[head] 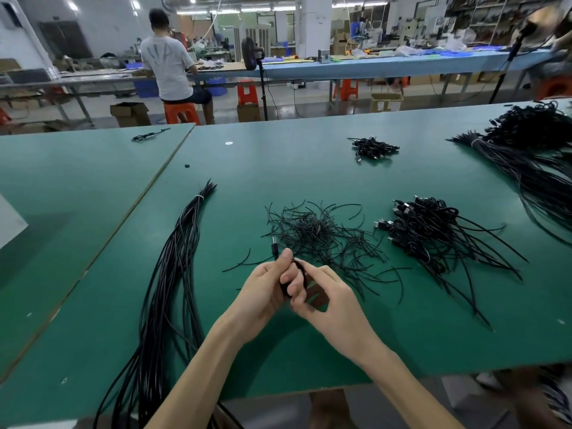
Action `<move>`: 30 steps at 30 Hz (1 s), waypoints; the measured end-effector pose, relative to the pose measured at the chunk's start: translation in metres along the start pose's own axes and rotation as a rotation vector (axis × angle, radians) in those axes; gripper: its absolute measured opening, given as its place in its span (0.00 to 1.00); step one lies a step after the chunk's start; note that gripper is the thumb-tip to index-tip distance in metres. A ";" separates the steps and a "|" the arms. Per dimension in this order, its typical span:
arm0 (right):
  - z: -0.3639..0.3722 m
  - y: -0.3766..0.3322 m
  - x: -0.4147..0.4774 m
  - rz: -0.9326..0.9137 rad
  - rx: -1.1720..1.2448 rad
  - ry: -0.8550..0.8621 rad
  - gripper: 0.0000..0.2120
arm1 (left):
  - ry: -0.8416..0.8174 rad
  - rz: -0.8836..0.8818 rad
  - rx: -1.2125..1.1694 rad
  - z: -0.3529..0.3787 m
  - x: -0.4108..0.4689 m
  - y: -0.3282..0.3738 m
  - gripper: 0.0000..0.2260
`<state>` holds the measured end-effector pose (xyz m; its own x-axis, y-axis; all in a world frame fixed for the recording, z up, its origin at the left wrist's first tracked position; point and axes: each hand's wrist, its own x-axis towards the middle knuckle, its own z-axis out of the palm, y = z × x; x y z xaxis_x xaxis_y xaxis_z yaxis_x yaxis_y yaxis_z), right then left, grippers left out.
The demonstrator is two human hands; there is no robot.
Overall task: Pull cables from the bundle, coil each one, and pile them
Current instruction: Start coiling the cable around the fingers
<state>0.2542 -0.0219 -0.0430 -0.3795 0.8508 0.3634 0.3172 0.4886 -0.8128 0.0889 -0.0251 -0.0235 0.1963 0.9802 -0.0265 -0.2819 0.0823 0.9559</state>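
A long bundle of black cables (173,274), tied with a white band near its far end, lies on the green table (309,168) to my left and runs off the near edge. My left hand (266,289) grips a coiled black cable (295,278), whose plug end sticks up past my thumb. My right hand (322,297) pinches the same coil from the right. A pile of coiled cables (433,230) with loose tails lies to the right. Just beyond my hands is a heap of short thin black ties (315,230).
A smaller pile of coiled cables (373,147) sits further back. Another large cable bundle (532,156) fills the far right corner. One stray cable (150,135) lies on the left table. A person (173,66) sits at a bench behind, amid orange stools and boxes.
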 end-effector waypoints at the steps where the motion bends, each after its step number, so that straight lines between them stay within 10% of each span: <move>1: 0.001 0.002 0.001 0.007 -0.004 -0.039 0.33 | -0.006 -0.014 0.016 0.000 -0.001 0.000 0.24; 30: 0.007 -0.003 -0.003 -0.013 -0.036 0.029 0.33 | 0.021 0.105 0.055 0.009 -0.003 -0.005 0.24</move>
<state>0.2480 -0.0272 -0.0451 -0.3587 0.8491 0.3877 0.3435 0.5063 -0.7910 0.0979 -0.0304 -0.0257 0.1486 0.9865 0.0687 -0.2475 -0.0301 0.9684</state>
